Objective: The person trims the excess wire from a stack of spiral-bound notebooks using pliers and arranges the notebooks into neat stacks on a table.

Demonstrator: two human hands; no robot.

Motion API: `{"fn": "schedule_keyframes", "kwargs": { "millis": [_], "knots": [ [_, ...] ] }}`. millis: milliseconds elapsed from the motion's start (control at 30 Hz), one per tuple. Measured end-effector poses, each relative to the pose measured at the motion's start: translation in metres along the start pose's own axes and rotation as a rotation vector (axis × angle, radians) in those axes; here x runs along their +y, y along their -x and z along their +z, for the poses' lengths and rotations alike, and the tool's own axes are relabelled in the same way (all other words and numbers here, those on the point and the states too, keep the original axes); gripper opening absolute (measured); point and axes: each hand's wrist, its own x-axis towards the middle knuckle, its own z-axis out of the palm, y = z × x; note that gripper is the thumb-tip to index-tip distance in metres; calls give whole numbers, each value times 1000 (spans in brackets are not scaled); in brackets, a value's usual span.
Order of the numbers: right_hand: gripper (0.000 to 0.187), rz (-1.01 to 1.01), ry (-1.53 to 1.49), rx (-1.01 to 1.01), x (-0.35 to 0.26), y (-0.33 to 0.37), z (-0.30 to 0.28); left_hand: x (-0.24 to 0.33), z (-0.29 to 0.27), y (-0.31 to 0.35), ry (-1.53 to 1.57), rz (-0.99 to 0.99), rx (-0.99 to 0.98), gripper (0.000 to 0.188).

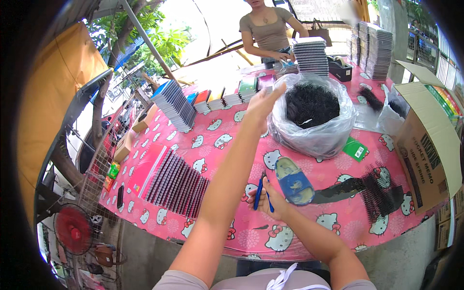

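Observation:
My left arm reaches far across the table, and my left hand [263,108] is beside the left rim of a clear plastic bag [304,141]. Its fingers are stretched out with nothing visible in them; whether they touch the bag I cannot tell. A tangled mass of black wiry coils [313,104] fills the bag. Low over the table's near middle, my right hand [271,202] is closed on blue-handled pliers [259,194], jaws pointing away from me. Just right of that hand lies a blue slide sandal [295,182]. Red spiral notebooks [176,183] are stacked to the left.
Loose black spiral coils [379,193] lie at the right, near an open cardboard box [423,159]. More notebooks [176,106] line the far left, and tall stacks [310,55] stand at the back by a tape dispenser [340,69]. A person [268,34] works across the table.

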Motion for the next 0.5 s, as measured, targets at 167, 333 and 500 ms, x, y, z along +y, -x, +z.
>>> {"fn": "schedule_keyframes", "kwargs": {
  "millis": [167,333,500],
  "knots": [
    [81,-50,-23,-35,3,1,-1,-13,-51,130,-82,172,-147,59],
    [67,-138,175,-76,6,12,7,60,-147,236,-502,726,89,44],
    [33,-336,972,-156,3,15,99,100,-240,198,-1080,802,-67,40]
  ]
}}
